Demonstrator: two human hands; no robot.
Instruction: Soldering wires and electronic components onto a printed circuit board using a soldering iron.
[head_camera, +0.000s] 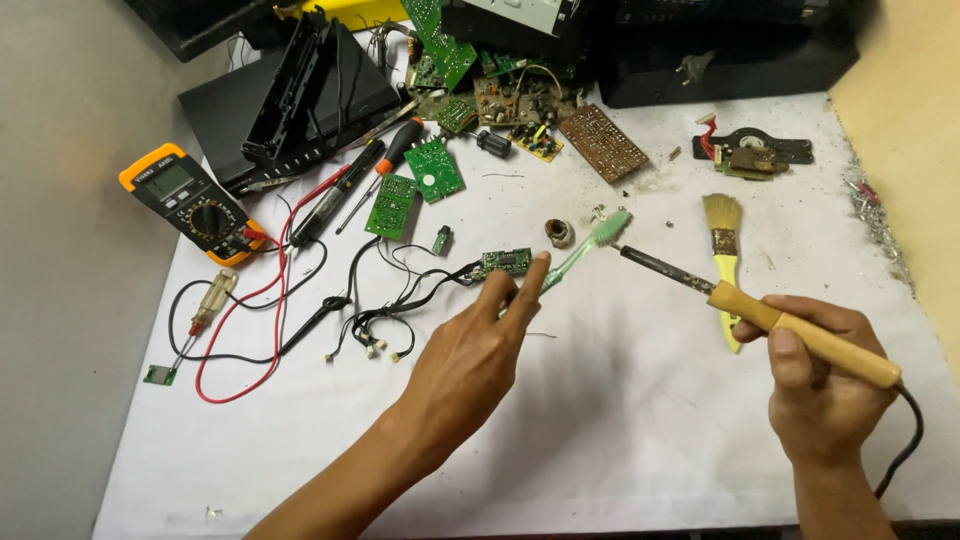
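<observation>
So I've got my left hand (478, 345) out in the middle of the white sheet (600, 430), thumb and forefinger pinching the handle of a green toothbrush (585, 250) right beside the little green circuit board (502, 263) with the black wires (400, 300) trailing off to the left. The brush head points far-right toward a small round metal part (559, 232). My right hand (825, 385) sits near-right with its fingers wrapped tight round the wooden handle of a soldering iron (760, 312), dark tip aimed left at the toothbrush head, not touching the board. Going by how things lie, I'd say the board is at the clean-up or prep stage: the iron is up off the table but nowhere near a joint yet, so any soldering on that board looks not yet done. A yellow-handled paintbrush (724, 250) lies just behind the iron. Far left there's an orange multimeter (192, 203) with red and black leads looping about, plus a couple of screwdrivers (385, 165) and more green boards (432, 168) toward the far edge, untouched.
</observation>
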